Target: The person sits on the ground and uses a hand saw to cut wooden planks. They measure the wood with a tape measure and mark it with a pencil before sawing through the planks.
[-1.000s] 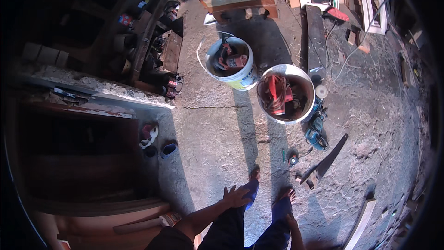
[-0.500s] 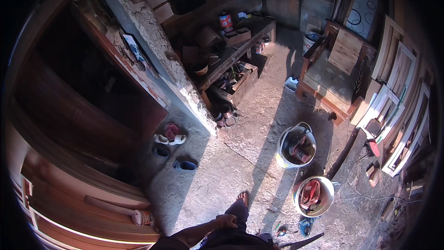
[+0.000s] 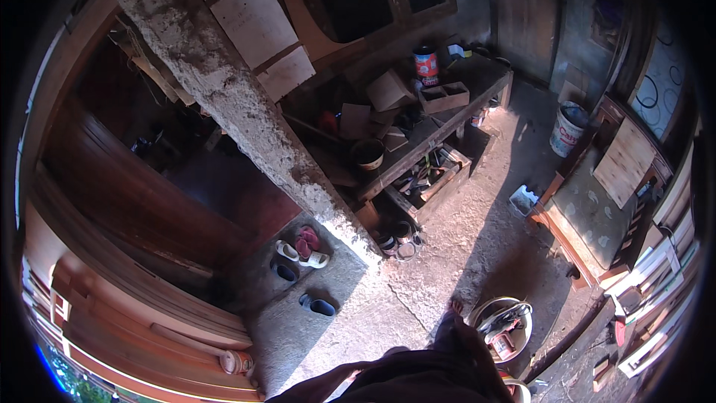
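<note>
My left forearm comes in from the lower edge, and its hand [image 3: 355, 371] is near my body, its fingers dark and partly hidden. A dark limb that looks like my right arm [image 3: 483, 354] reaches down at the lower right; its hand is lost in shadow and I cannot make out its fingers. Beside it stands a white bucket [image 3: 528, 330] with a handle, holding a reddish box-like piece [image 3: 501, 345] and dark items. The rim of a second bucket [image 3: 520, 386] shows below it. My bare foot [image 3: 456, 306] is on the concrete floor.
A low workbench [image 3: 440, 151] bears a red tin [image 3: 426, 67] and boxes. Underneath is a wooden crate [image 3: 447, 186] of tools. A cushioned wooden chair [image 3: 585, 213] and leaning frames [image 3: 660, 291] stand at right. Slippers [image 3: 321, 306] lie beside a rough pillar [image 3: 298, 172].
The view has shifted, so the bench and chair sit lower and farther right. My body has moved closer to the buckets. The left hand, a closed fist before, is now less visible.
</note>
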